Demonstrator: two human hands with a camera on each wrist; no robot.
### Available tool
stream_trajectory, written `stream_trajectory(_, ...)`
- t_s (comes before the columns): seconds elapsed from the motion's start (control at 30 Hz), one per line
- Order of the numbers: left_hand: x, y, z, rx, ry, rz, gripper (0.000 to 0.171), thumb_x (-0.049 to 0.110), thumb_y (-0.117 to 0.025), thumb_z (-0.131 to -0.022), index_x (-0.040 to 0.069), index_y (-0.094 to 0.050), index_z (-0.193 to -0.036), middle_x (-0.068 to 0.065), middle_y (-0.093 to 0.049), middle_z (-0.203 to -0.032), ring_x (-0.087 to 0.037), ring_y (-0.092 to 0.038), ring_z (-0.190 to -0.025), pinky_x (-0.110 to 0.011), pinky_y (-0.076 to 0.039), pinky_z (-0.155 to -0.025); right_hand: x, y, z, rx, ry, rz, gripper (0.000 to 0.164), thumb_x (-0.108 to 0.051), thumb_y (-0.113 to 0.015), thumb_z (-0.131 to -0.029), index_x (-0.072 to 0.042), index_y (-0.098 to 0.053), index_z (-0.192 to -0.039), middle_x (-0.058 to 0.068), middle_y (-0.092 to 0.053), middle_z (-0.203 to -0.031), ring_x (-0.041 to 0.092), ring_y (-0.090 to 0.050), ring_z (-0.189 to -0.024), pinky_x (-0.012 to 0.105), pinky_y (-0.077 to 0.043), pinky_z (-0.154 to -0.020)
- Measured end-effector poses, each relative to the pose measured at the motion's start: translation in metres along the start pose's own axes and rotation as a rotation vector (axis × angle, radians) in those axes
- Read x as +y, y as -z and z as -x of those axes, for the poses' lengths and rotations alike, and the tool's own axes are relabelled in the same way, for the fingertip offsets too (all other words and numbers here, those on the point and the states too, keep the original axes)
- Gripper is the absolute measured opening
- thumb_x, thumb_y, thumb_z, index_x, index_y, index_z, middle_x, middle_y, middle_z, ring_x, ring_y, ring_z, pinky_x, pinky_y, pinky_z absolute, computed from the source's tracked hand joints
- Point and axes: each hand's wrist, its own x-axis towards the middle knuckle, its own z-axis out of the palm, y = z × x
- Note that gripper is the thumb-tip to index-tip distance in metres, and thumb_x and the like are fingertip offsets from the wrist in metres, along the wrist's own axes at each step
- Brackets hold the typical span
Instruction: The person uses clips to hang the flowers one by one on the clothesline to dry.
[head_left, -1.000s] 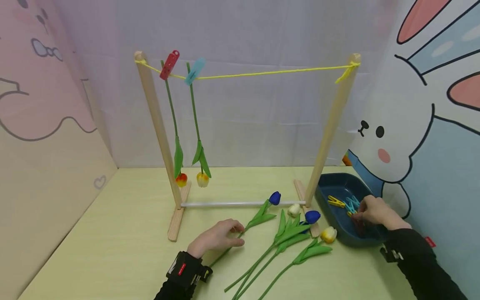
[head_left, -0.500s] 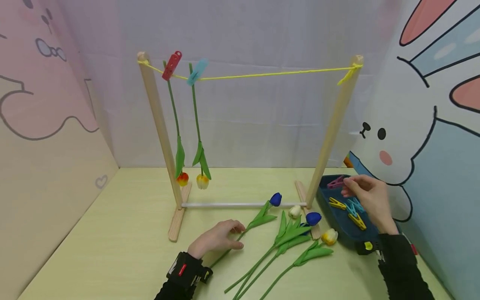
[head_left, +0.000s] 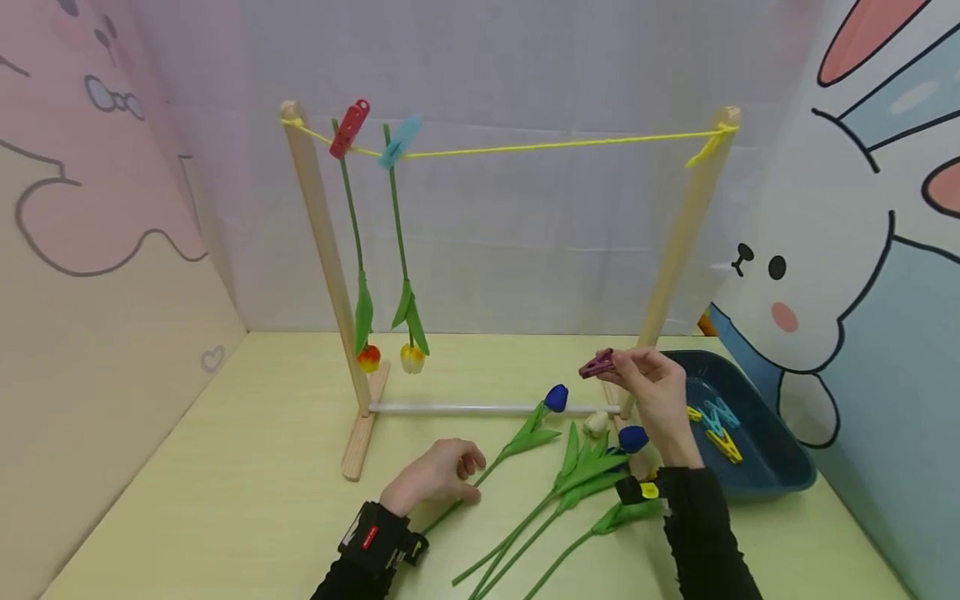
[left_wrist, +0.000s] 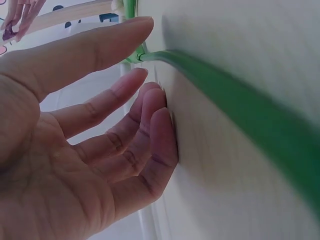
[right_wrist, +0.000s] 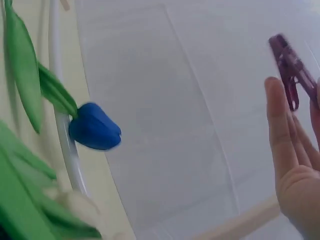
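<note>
My right hand (head_left: 654,396) pinches a dark purple clothespin (head_left: 597,364) above the tulips; the right wrist view shows the clothespin (right_wrist: 292,70) between thumb and fingers. On the table, my left hand (head_left: 438,477) lies beside the stem of a blue tulip (head_left: 556,398). Its thumb and loosely bent fingers stay apart, and the green stem (left_wrist: 235,105) runs past the fingertips, not held. From the yellow cord (head_left: 540,147) two tulips hang head down: an orange-red one (head_left: 368,358) under a red clothespin (head_left: 349,129), a yellow-white one (head_left: 412,358) under a light blue clothespin (head_left: 401,142).
Wooden posts (head_left: 322,250) joined by a low white bar (head_left: 465,409) hold the cord. Several more tulips (head_left: 581,479) lie at front centre, partly behind my right arm. At right, a dark blue tub (head_left: 776,454) contains yellow and light blue clothespins (head_left: 722,414).
My right hand has lifted the purple clothespin out of the tub and carried it left, over the tulips. The left hand has stayed by the stem. The head view has shifted slightly.
</note>
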Motion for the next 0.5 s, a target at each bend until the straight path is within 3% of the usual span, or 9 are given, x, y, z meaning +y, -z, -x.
stream_trajectory(0.17,0.001,-0.004,0.000,0.048,0.005,-0.030,0.027,0.006,-0.084,-0.077,0.001,-0.068,-0.098,-0.008,-0.062,-0.089,-0.016,-0.053,-0.082,-0.027,-0.045,-0.072,0.007,-0.011,0.002,0.081,-0.063,-0.115,0.015,-0.008,-0.058,-0.102,-0.009,-0.071,-0.095,-0.001,-0.073,-0.086,0.011,-0.074,-0.076,0.025,-0.062,-0.076)
stream_trajectory(0.33,0.001,-0.007,0.000,0.084,0.010,-0.060,0.023,0.008,-0.085,-0.076,0.002,-0.069,-0.092,-0.008,-0.059,-0.083,-0.015,-0.049,-0.076,-0.026,-0.041,-0.066,0.011,-0.014,0.003,0.103,-0.091,-0.199,0.018,-0.016,-0.054,-0.104,-0.013,-0.070,-0.097,0.000,-0.070,-0.081,0.011,-0.071,-0.070,0.023,-0.062,-0.072)
stream_trajectory(0.5,0.001,-0.006,0.001,0.101,0.027,-0.091,0.020,0.009,-0.085,-0.075,0.004,-0.069,-0.085,-0.004,-0.057,-0.077,-0.014,-0.047,-0.071,-0.025,-0.039,-0.062,0.010,-0.011,0.002,0.100,-0.159,-0.294,0.020,-0.021,-0.055,-0.104,-0.011,-0.072,-0.107,-0.001,-0.068,-0.085,0.011,-0.069,-0.076,0.020,-0.061,-0.074)
